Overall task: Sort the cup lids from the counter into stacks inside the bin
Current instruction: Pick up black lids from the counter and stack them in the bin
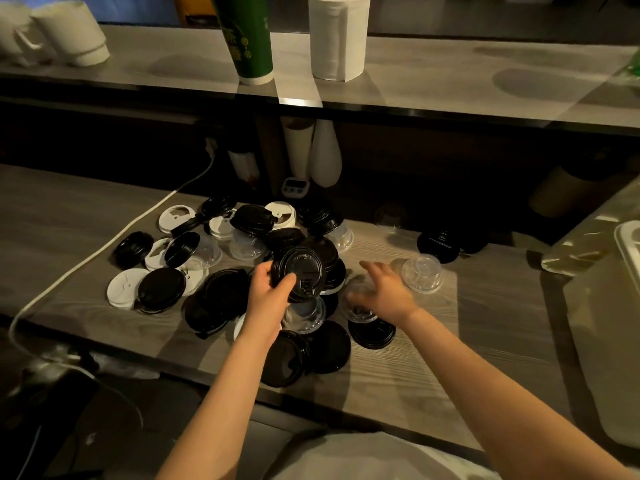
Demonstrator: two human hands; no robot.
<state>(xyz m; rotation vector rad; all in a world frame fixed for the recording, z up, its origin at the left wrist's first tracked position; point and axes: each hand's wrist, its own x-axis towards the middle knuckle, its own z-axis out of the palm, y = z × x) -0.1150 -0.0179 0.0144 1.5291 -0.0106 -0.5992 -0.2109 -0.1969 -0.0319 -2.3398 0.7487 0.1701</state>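
Observation:
A loose pile of black, white and clear cup lids covers the middle of the wooden counter. My left hand grips a black lid, tilted up above the pile. My right hand hovers with fingers spread over a clear dome lid, blurred; whether it touches the lid is unclear. Another clear dome lid sits just right of that hand. A translucent bin stands at the right edge of the counter.
A white cable runs across the counter's left side. The upper shelf carries a green cup stack, a paper towel roll and white mugs. Cup sleeves and a small timer stand behind the pile.

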